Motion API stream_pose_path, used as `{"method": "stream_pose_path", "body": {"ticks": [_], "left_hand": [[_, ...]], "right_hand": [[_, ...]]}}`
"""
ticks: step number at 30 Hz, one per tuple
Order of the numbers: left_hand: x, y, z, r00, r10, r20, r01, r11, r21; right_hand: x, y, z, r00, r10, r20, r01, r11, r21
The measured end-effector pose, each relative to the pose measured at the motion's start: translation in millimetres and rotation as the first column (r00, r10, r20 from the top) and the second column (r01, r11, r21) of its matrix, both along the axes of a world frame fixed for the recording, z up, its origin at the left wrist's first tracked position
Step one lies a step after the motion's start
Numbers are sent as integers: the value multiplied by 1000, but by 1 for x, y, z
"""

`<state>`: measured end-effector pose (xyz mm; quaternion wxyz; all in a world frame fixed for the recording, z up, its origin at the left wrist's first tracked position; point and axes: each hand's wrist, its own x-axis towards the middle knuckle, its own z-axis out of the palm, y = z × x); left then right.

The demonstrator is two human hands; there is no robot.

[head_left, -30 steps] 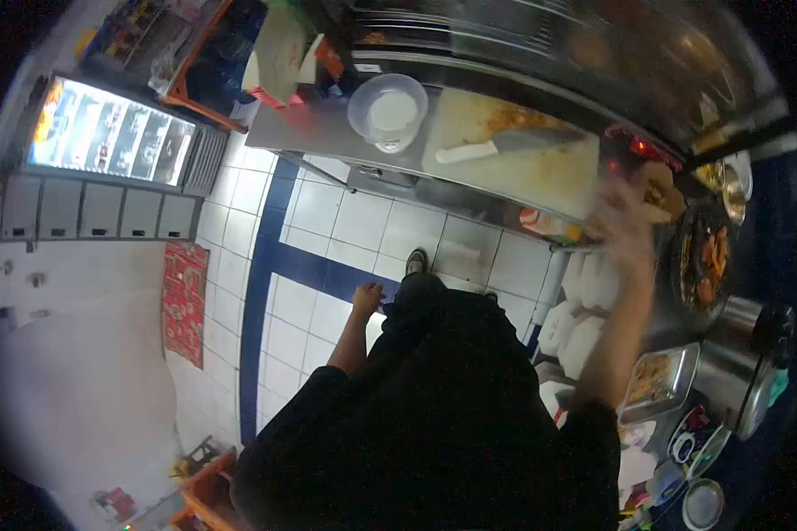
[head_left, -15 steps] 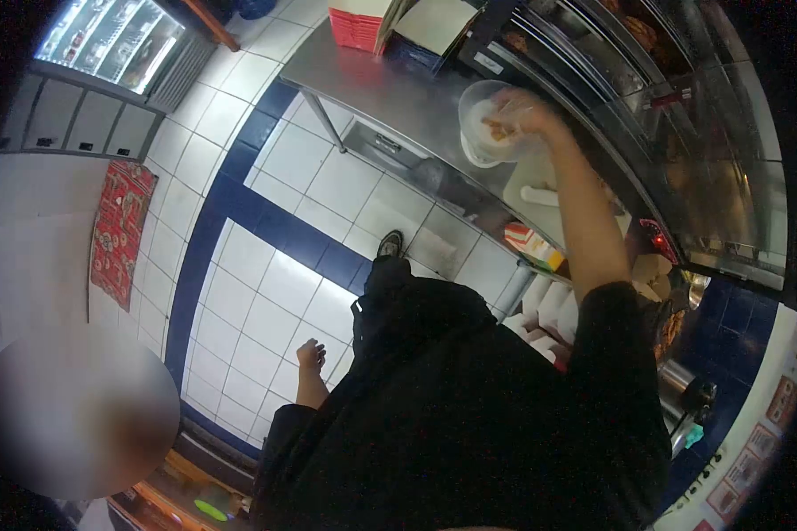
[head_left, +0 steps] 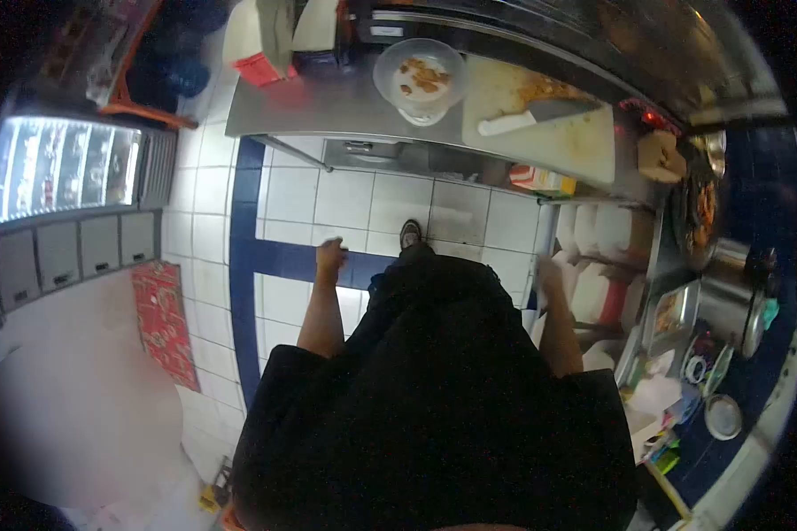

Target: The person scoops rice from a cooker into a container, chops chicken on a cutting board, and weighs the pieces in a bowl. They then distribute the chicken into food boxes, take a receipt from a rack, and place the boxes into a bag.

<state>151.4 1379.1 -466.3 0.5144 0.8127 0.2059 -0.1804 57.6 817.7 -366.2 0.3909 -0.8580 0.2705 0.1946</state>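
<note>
My left hand [head_left: 331,255] hangs over the tiled floor, its fingers curled in with nothing visible in them. My right hand [head_left: 551,273] is low beside the shelf of white boxes, and motion smears its fingers. Ahead on the steel counter [head_left: 350,111], a clear plastic bowl [head_left: 382,75] stands on a white base and holds several brown food pieces [head_left: 425,78]. Right of it lies a cutting board [head_left: 584,146] with a white-handled knife [head_left: 507,123] and chopped brown food [head_left: 549,88]. Both hands are apart from these things.
Stacked cartons [head_left: 257,35] stand at the counter's left end. Below the board is an orange and white box [head_left: 540,180]; white boxes [head_left: 584,230] fill a shelf at right. Steel pots [head_left: 726,283] stand farther right. A lit fridge [head_left: 66,168] is at left.
My right hand has left the bowl and dropped to my right side; the bowl stays on the counter. My left hand is farther forward. The view has turned toward the counter.
</note>
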Motion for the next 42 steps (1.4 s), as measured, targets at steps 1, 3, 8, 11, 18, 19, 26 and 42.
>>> {"method": "stream_pose_path", "body": {"ticks": [1, 3, 8, 11, 18, 19, 26, 42], "left_hand": [[25, -10, 29, 946, 285, -156, -320, 900, -296], [60, -26, 76, 946, 229, -227, -263, 956, -132], [33, -45, 57, 974, 110, -199, -137, 982, -129], [13, -95, 93, 943, 148, -297, -169, 985, -45], [119, -144, 174, 979, 121, 164, -105, 989, -103], [128, -159, 196, 947, 204, 248, -170, 974, -153], [202, -172, 244, 926, 274, 259, -226, 953, -201], [215, -202, 263, 900, -82, 429, 198, 952, -235]], "right_hand": [[-77, -1, -38, 997, 61, -44, -65, 993, -96], [-217, 5, -82, 989, 40, -142, -63, 985, -160], [-459, 91, -128, 956, -132, -263, 70, 971, -230], [-541, 153, -205, 995, -58, -83, 13, 886, -464], [-480, 117, -123, -26, -884, -466, 899, -224, 375], [-487, 107, -160, 248, -950, -188, 898, 152, 414], [-229, -9, -19, 617, -784, 60, 698, 581, 417], [146, 140, 244, 868, 19, 496, -37, 999, 27]]}}
